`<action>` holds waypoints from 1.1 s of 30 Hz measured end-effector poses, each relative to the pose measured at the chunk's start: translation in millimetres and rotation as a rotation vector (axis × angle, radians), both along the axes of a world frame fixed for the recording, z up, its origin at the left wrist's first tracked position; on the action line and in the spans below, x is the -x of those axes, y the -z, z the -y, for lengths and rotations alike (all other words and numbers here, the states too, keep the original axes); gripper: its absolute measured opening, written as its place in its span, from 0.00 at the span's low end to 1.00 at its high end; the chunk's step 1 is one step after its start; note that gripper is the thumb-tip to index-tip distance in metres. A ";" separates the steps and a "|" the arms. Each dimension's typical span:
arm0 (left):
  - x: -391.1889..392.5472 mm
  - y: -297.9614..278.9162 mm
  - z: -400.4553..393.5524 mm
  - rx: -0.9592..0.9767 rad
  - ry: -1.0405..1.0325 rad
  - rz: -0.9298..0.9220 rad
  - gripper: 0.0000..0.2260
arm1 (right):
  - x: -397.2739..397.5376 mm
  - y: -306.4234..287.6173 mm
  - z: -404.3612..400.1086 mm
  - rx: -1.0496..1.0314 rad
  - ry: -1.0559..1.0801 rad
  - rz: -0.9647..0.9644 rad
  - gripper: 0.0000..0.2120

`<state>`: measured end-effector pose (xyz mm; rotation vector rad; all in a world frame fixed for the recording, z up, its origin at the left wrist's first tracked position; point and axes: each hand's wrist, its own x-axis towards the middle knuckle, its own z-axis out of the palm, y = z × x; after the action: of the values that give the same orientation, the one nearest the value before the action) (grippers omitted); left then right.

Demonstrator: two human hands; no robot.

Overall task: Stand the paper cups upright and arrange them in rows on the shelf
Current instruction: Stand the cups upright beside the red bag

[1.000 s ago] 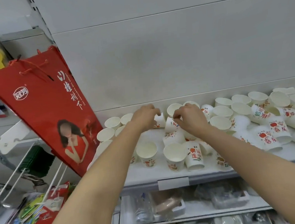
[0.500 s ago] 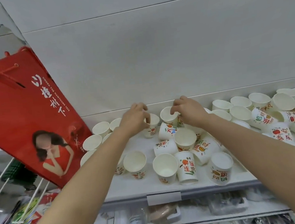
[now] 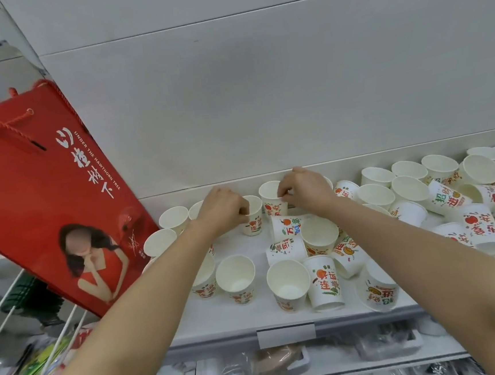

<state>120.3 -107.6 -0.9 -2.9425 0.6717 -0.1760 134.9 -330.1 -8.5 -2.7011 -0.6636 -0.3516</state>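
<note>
Many white paper cups with red, orange and green print cover a white shelf [image 3: 239, 315]. My left hand [image 3: 219, 209] pinches the rim of an upright cup [image 3: 253, 222] near the back. Beside it my right hand [image 3: 305, 189] grips the rim of another upright cup [image 3: 272, 198] by the back wall. Upright cups [image 3: 173, 219] line the back left. In front, some cups stand upright [image 3: 289, 282], some stand upside down [image 3: 323, 285] and some lie on their sides [image 3: 286, 249]. A jumbled heap of cups [image 3: 451, 199] fills the right end.
A red gift bag [image 3: 47, 204] with cord handles leans against the shelf's left end. White wire hooks [image 3: 7, 295] and packaged goods hang lower left. A lower shelf [image 3: 330, 359] holds plastic-wrapped items. A blank price-tag holder [image 3: 286, 336] sits on the shelf's front edge.
Both hands stayed at the back of the shelf, each holding a cup by its rim. The view shifted a little, and the red bag now sits further right in the picture.
</note>
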 end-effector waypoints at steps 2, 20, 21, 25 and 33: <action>0.9 -1.9 -1.8 -0.097 -0.025 0.053 0.06 | 0.0 1.5 -7.7 0.019 0.006 0.019 0.05; 12.8 -7.1 25.9 0.385 -0.191 0.041 0.06 | 20.5 -0.1 31.7 -0.094 0.162 0.086 0.05; 14.2 -8.8 36.5 0.368 -0.259 -0.023 0.07 | 23.1 -1.2 43.8 -0.088 0.203 0.086 0.05; 21.6 -5.1 72.5 0.337 -0.473 -0.254 0.22 | 23.8 -1.4 76.2 -0.054 0.315 0.047 0.06; 28.7 -0.3 93.8 0.839 -0.677 -0.524 0.08 | 8.6 -3.5 83.4 -0.028 0.189 -0.075 0.04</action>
<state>91.6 -201.5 -0.6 -3.8258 -0.5668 0.5165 126.4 -413.4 -5.0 -2.7421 -0.3807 -0.3006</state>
